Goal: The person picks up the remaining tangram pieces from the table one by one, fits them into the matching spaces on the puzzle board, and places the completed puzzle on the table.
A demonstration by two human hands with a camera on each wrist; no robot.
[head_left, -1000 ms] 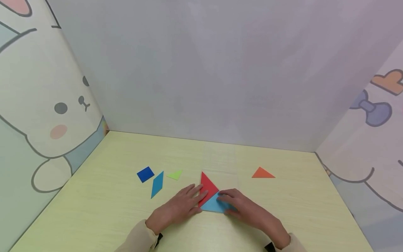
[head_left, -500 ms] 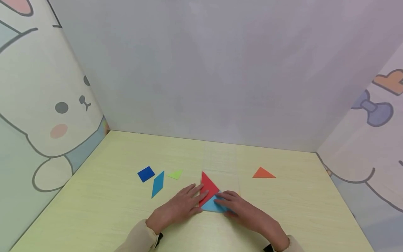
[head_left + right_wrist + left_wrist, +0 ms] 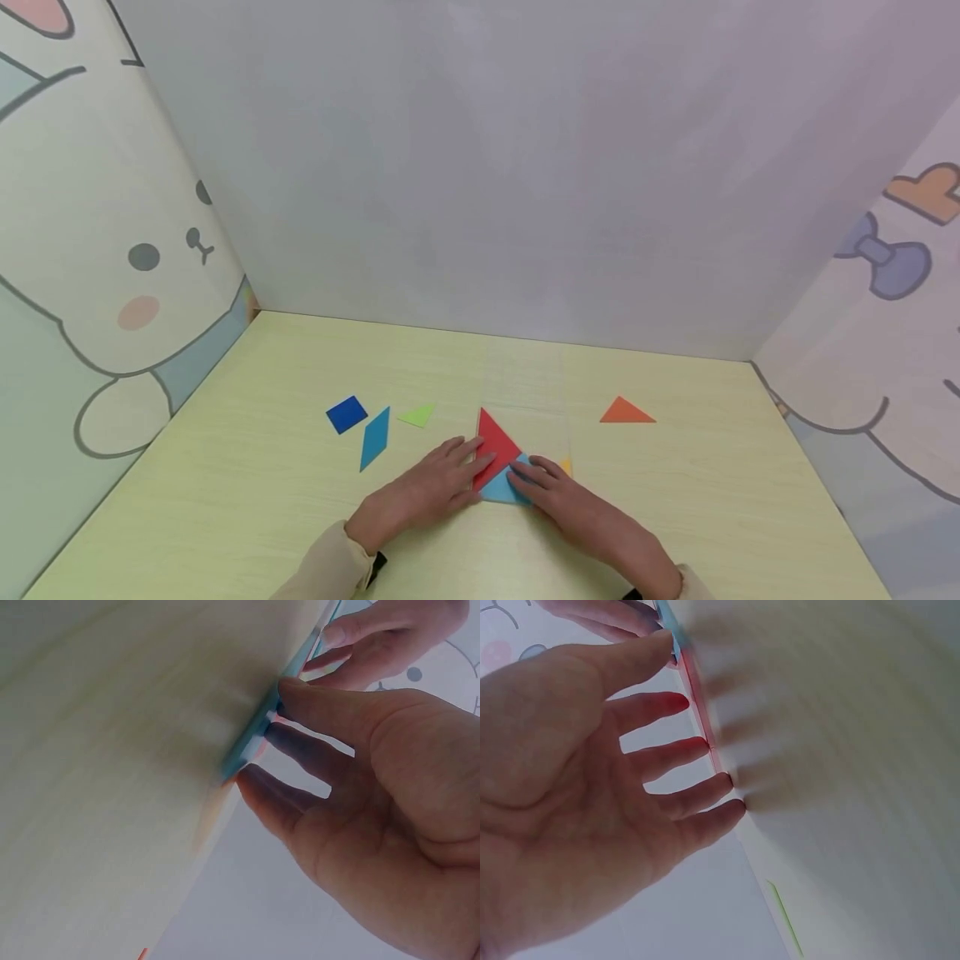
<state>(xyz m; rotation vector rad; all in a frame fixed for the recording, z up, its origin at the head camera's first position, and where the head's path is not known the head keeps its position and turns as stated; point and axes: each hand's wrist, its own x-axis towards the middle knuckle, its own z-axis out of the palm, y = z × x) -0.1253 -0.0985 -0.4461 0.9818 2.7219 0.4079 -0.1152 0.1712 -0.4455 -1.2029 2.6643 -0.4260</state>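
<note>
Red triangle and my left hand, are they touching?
Touching: the left wrist view shows fingertips of your left hand meeting the edge of the red triangle.

Head cam's pretty evenly lit, but both wrist cams look dim and hazy (the pale tabletop (image 3: 877, 847) is basically mush), with the left hand (image 3: 577, 795) throwing soft finger shadows across it.

The left hand (image 3: 585, 765) is spreading its fingers at the pale table (image 3: 855, 750); the index and middle fingertips are touching a red piece (image 3: 697, 697). Near the thumb, a blue piece (image 3: 673, 625) is adjoining the red one, with the right hand (image 3: 611, 616) partly showing. A green piece (image 3: 785, 918) is lying beyond the little finger.
</note>
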